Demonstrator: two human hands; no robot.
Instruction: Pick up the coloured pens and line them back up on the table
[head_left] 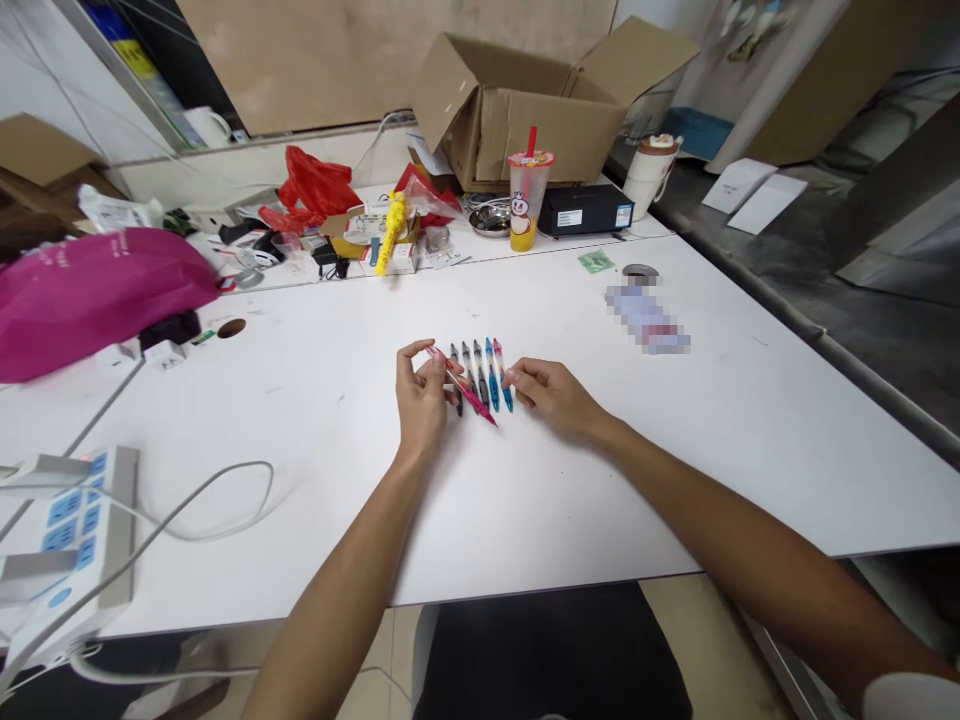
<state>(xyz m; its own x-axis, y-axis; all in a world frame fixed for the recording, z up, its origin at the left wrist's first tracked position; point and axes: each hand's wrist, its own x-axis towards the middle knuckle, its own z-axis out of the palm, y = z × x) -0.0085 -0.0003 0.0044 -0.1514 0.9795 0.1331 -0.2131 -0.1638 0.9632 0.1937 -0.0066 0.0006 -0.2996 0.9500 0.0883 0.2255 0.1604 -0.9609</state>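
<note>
My left hand (422, 400) is closed around a pink pen (474, 402), which slants down to the right over the other pens. Beneath and beside it, several pens lie side by side on the white table. Dark-gripped clear pens (480, 375) are in the middle of the row, then a blue pen (492, 375). At the right end lies a pen with a pink top and blue lower part (507, 393). My right hand (553, 395) is closed, its fingertips right by that end pen; whether anything is pinched in them is hidden.
Behind the pens stand a drink cup with a red straw (523, 205), a black box (585, 210) and an open cardboard box (540, 130). A tape roll (640, 271) lies at right. Leftward are a magenta bag (105, 295), a power strip (112, 530) and a looping cable (225, 535).
</note>
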